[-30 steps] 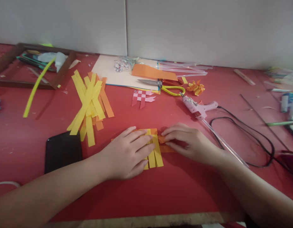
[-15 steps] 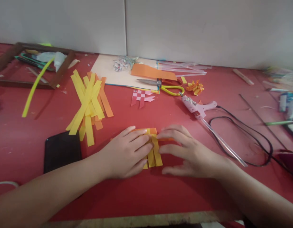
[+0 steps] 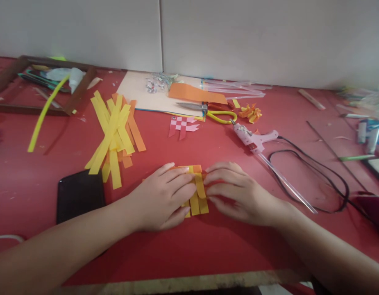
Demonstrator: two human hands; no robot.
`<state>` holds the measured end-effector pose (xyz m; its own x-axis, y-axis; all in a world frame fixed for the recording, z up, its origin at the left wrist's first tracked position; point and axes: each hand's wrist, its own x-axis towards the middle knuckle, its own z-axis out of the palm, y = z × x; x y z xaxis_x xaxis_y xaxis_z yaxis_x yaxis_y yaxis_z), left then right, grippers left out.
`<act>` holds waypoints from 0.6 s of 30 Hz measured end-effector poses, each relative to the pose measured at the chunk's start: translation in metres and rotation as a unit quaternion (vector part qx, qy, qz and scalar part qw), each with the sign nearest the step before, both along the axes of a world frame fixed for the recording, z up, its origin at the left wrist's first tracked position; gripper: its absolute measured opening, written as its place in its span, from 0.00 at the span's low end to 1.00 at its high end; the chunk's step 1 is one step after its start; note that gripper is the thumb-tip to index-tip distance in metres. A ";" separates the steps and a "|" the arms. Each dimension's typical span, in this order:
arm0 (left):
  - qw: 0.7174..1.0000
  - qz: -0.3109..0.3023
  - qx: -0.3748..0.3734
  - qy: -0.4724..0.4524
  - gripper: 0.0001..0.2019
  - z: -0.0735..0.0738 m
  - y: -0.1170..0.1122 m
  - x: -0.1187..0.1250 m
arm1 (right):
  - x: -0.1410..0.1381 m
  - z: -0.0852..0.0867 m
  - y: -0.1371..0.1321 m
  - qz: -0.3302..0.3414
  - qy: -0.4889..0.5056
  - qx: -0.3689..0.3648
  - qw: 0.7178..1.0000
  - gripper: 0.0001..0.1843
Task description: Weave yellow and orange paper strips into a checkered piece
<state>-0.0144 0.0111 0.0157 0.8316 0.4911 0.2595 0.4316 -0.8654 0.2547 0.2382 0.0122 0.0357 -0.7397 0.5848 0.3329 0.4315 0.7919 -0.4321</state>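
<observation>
No text, label, brand, number or sign can be read. The white bottle (image 3: 76,79) at upper left and the pale pink glue gun (image 3: 253,139) right of centre show no legible lettering; the blue-and-white packets (image 3: 368,135) at the right edge are too blurred to tell.

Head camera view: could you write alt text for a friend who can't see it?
A person's left hand rests on crossed yellow and orange paper strips on a red table, with the right hand at their edge. Further back lie loose strips, a pink checked paper fish, yellow-handled scissors and a pink glue gun.
</observation>
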 end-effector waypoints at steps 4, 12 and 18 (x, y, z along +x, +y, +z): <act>1.000 0.001 -0.002 0.011 0.15 0.003 0.000 -0.001 | -0.003 -0.003 0.005 -0.105 0.034 0.012 0.994 0.06; 1.000 -0.001 -0.019 0.018 0.20 0.004 0.002 -0.002 | -0.005 0.010 0.039 -0.188 0.017 0.043 0.981 0.07; 0.999 0.010 -0.026 0.022 0.26 0.001 0.000 -0.003 | -0.010 0.013 0.072 -0.178 -0.015 0.038 0.983 0.07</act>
